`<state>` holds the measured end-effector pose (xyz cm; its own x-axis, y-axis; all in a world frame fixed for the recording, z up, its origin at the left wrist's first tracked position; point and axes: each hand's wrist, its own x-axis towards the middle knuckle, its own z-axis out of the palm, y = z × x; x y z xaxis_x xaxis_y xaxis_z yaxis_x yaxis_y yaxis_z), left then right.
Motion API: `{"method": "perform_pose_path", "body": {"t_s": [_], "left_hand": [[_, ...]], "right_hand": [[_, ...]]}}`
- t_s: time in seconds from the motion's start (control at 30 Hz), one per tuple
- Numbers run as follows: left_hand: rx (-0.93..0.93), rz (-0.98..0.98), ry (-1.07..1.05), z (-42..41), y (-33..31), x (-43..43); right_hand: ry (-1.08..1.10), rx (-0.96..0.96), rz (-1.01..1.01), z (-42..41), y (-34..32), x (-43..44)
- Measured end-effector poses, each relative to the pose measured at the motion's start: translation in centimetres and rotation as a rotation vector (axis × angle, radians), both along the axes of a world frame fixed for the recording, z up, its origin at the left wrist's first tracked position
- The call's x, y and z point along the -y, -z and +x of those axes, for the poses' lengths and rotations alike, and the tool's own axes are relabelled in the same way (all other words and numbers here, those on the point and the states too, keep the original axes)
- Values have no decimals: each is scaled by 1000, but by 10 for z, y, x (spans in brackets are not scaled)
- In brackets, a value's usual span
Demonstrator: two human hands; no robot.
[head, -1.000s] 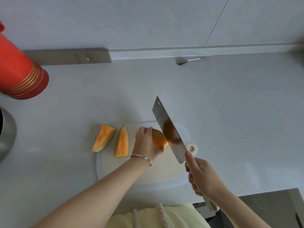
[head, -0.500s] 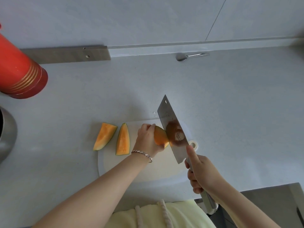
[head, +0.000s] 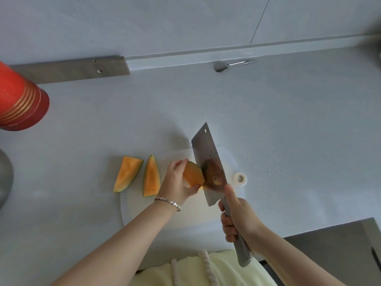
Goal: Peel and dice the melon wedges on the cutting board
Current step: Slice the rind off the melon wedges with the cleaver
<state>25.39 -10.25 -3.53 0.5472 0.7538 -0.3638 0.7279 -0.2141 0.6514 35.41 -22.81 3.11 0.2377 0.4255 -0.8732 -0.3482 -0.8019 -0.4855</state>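
My left hand (head: pixel 175 182) grips an orange melon wedge (head: pixel 192 174) on the white cutting board (head: pixel 165 215). My right hand (head: pixel 239 217) holds the handle of a steel cleaver (head: pixel 209 164), thumb along its spine. The blade stands against the right side of the held wedge, apparently cutting at its edge. Two more wedges with green rind lie to the left: one (head: pixel 151 176) on the board, the other (head: pixel 127 173) partly off its left edge on the counter.
A red cylindrical container (head: pixel 19 100) stands at the far left, with a metal pot edge (head: pixel 5 178) below it. A spoon (head: pixel 228 65) lies by the back wall. A small white ring (head: pixel 239 178) sits at the board's right edge. The counter edge drops at lower right.
The cleaver has moved in and down against the held wedge, its blade steeper than a second ago. My left hand has kept its grip on the wedge.
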Motion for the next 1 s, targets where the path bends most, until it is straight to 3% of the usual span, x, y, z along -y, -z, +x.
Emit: {"method": "perform_pose_path", "body": {"t_s": [0.23,0.43,0.63,0.8,1.0], "left_hand": [[-16,19,-23,-8,5,2],[-24,-1,-98,-15,12,10],[-7,-14,-75,-17,12,7],[2,19,-51,-10,8,0],[-32,31,3,3,2,2]], "right_hand": [[-1,188,53,-25,30,-12],[-179,426,126,-29,41,-12],[-79,260,103,6,32,-4],[-28,234,148,24,0,-3],[-170,276,167,21,-17,-7]]}}
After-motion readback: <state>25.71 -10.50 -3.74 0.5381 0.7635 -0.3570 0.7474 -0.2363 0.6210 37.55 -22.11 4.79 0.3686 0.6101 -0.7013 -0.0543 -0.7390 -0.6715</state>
